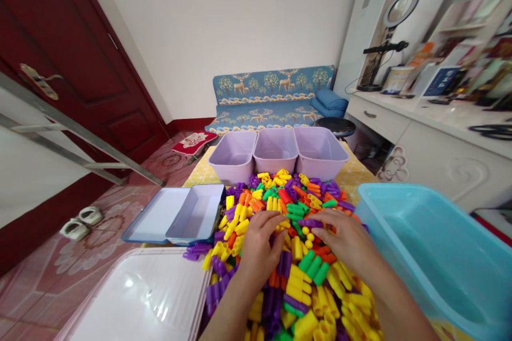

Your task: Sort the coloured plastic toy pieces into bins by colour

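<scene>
A deep heap of small plastic tube-shaped toy pieces [298, 282] in yellow, purple, green and orange covers the middle of the table. Over its left part is my left hand [262, 240], fingers curved down and thumb apart, with no held piece that I can make out. My right hand [344, 234] pinches a purple toy piece [310, 222] between thumb and fingers, just above the heap. Close to that piece lie several small yellow round-ended pieces [308, 237]. Green pieces joined side by side [314, 267] rest below the right hand.
Three lilac bins [276, 152] stand in a row behind the heap. A large turquoise tub [436, 256] is at the right. On the left are a shallow blue-rimmed tray [196, 213], its flat lid [154, 216] and a whitish translucent lid [148, 293]. A patterned sofa [272, 101] stands beyond.
</scene>
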`<state>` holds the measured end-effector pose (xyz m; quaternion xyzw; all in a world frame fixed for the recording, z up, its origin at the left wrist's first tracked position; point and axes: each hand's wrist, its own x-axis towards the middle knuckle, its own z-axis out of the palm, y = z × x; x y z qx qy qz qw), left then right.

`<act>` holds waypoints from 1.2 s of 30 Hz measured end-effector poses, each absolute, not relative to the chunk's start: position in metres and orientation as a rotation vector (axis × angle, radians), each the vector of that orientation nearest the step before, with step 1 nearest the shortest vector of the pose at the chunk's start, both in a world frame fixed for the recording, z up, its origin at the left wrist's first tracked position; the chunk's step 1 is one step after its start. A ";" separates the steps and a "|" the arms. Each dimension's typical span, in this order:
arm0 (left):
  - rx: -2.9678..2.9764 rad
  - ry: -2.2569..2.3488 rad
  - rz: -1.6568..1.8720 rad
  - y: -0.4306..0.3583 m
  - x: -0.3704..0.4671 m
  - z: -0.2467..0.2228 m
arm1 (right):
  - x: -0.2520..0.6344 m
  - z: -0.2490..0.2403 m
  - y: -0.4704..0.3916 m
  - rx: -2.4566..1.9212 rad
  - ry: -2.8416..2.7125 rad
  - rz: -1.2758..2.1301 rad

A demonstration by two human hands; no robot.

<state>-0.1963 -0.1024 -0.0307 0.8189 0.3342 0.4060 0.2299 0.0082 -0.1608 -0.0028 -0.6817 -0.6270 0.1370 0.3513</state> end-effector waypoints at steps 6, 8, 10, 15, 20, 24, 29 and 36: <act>2.195 0.961 1.151 -0.107 -0.197 -0.028 | -0.023 -0.008 -0.154 -1.487 -1.161 0.634; 2.171 0.975 1.161 -0.108 -0.197 -0.028 | -0.031 -0.006 -0.153 -1.349 -1.108 0.803; 2.163 0.971 1.187 -0.108 -0.197 -0.029 | -0.034 -0.006 -0.152 -1.311 -1.099 0.848; 2.167 1.111 1.378 -0.103 -0.201 -0.030 | -0.028 -0.012 -0.152 -1.475 -1.133 0.721; 2.293 1.372 1.240 -0.083 -0.209 -0.024 | -0.027 -0.017 -0.151 -1.457 -1.156 0.755; 2.461 1.365 0.929 -0.068 -0.217 -0.021 | -0.027 -0.019 -0.150 -1.435 -1.133 0.789; 2.471 1.199 0.826 -0.074 -0.224 -0.015 | -0.027 -0.020 -0.149 -1.421 -1.128 0.795; 2.383 1.096 0.925 -0.096 -0.232 -0.008 | -0.026 -0.025 -0.146 -1.368 -1.055 0.844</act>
